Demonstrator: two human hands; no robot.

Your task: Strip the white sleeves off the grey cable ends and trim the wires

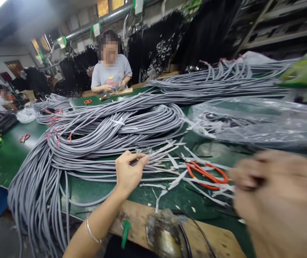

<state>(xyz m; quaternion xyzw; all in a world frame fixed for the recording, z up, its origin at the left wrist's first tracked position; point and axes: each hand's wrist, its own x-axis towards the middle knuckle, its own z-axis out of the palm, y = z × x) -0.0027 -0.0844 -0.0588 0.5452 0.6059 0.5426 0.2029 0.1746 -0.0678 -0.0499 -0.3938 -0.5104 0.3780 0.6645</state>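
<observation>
My left hand is closed, thumb and fingers pinched together, on a grey cable that loops in from the left. Around its fingertips lie the stripped ends of other grey cables, with whitish strips among them. My right hand, large and smeared by motion at the right, is curled into a fist; whatever it may hold is hidden. Between the two hands, orange-handled cutters rest on the scraps, nearest to my right hand.
A thick bundle of grey cables covers the green table and hangs over its front edge. A wooden board with a clear-covered device sits close in front. Plastic bag at right; a co-worker sits across.
</observation>
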